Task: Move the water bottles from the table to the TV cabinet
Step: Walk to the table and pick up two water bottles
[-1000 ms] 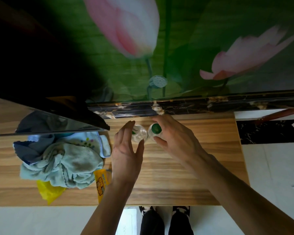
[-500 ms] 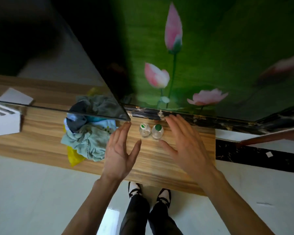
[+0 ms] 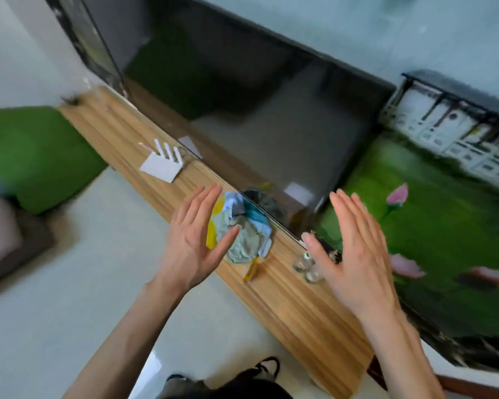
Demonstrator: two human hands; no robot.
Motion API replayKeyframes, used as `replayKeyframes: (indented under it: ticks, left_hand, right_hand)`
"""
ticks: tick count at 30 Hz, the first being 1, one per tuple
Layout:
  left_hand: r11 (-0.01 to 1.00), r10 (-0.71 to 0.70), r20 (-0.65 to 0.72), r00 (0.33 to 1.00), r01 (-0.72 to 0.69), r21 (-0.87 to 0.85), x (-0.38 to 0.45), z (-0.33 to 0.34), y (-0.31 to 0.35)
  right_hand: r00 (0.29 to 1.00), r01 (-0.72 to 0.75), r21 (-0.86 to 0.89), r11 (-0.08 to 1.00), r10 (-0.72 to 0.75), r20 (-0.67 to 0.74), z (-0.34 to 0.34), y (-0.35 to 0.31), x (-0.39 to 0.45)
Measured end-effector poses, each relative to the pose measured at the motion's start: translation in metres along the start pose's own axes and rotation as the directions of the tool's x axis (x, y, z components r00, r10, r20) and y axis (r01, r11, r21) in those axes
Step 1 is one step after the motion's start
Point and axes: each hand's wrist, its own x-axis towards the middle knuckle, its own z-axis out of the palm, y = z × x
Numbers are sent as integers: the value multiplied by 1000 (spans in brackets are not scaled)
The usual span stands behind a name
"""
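Observation:
Two small clear water bottles [image 3: 305, 266] with green caps stand side by side on the wooden TV cabinet [image 3: 288, 306], close to the lower right corner of the TV. My right hand [image 3: 355, 251] hovers just right of them, flat and open, partly covering them. Over a pile of cloths, my left hand [image 3: 195, 236] is raised with fingers spread and holds nothing. Neither hand touches the bottles. The picture is blurred.
A large dark TV [image 3: 257, 125] leans along the cabinet's back. A pile of crumpled cloths [image 3: 245, 231] with yellow packets lies left of the bottles. A white router [image 3: 163, 164] stands further left. A green flower mural [image 3: 432, 243] covers the wall on the right.
Both hands have drawn back and up from the bottles, which stay on the cabinet. The view has pulled away and swung left, showing the whole TV and the router.

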Motion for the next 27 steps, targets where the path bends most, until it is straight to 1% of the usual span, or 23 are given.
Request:
replayKeyframes:
  ticks: [4, 8, 13, 17, 24, 27]
  left_hand:
    - [986, -90, -142, 986, 109, 126, -15, -97, -30]
    - [953, -141, -277, 950, 207, 223, -46, -185, -62]
    - [891, -221, -420, 880, 358, 280, -104, -272, -106]
    - [819, -275, -495, 825, 470, 328, -156, -329, -141]
    - [652, -372, -631, 681, 675, 344, -248, -410, -179]
    - [561, -419, -682, 600, 761, 325, -288, -438, -193]
  right_hand:
    - [981, 190, 14, 982, -190, -38, 2, -87, 43]
    - [938, 348, 46, 936, -347, -25, 21, -183, 69]
    - [849, 525, 101, 845, -528, 5, 52, -301, 78]
    - [764, 638, 152, 755, -645, -2, 84, -386, 72]
    - [608, 769, 267, 580, -793, -27, 138, -517, 46]
    - [527, 807, 331, 489, -849, -32, 163, -573, 32]
